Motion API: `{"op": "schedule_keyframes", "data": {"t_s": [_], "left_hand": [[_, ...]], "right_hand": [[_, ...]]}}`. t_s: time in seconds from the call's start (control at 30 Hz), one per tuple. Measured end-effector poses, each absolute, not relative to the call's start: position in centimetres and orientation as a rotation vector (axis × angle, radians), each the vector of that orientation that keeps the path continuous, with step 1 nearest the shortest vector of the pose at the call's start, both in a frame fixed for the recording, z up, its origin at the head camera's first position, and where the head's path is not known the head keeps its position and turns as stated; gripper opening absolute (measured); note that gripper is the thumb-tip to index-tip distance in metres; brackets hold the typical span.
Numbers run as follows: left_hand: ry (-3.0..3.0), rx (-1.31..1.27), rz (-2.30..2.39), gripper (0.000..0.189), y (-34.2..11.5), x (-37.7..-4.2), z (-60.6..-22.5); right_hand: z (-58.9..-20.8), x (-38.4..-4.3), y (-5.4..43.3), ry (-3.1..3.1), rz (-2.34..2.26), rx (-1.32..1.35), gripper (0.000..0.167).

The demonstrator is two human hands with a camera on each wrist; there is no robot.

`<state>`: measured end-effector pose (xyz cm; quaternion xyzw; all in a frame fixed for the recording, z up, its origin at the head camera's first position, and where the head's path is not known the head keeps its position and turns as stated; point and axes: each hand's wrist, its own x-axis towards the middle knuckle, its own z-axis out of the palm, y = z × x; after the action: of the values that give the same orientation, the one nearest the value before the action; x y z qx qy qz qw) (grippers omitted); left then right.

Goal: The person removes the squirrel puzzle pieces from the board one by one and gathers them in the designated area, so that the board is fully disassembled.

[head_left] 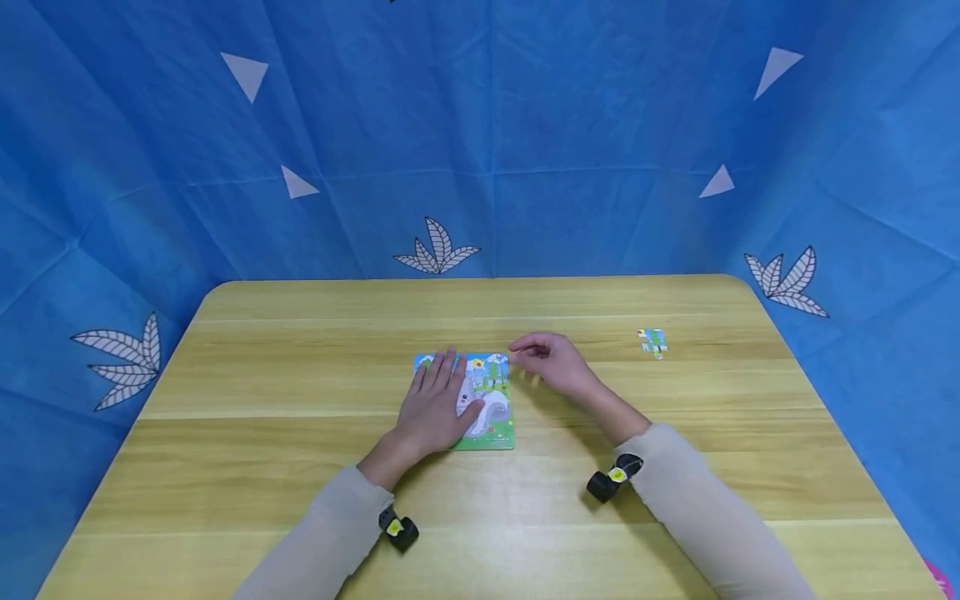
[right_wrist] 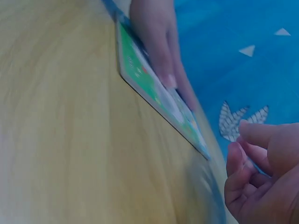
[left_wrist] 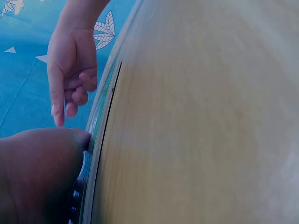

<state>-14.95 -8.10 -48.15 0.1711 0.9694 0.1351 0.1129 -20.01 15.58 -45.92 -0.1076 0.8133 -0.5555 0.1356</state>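
Puzzle [head_left: 497, 408] lies on the worktop [head_left: 262, 483], a bit below the middle of the head view. It shows a pale animal with a big curly tail. The left hand [head_left: 435, 408] rests on its left part, fingers long and straight, so some of the picture is hidden. The right hand [head_left: 553, 362] is by the puzzle's top right corner. Its thumb and pointing finger are close, with a narrow gap, and I see no piece there. Some loose pieces [head_left: 654, 342] lie over on the right of the frame, well apart from the puzzle.

In the left wrist view, the right hand hangs at the upper left, its other fingers softly bent. The left hand fills the lower left, and the puzzle is just a thin edge beside it.

In the right wrist view, the puzzle slants across the upper middle, under the left hand. The right hand is at the lower right and looks empty.

I think pieces are being fitted near that corner. Next seems to need a reach to the loose pieces and a careful pinch.
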Motion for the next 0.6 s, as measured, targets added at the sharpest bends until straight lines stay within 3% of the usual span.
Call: {"op": "schedule_keyframes", "data": {"t_s": [0.6], "left_hand": [[2.849, 0.537, 0.411, 0.08, -8.2, -14.8, -47.7]], "right_hand": [[-47.0, -19.9, 11.1, 2.606, -1.355, -0.376, 0.014]]}}
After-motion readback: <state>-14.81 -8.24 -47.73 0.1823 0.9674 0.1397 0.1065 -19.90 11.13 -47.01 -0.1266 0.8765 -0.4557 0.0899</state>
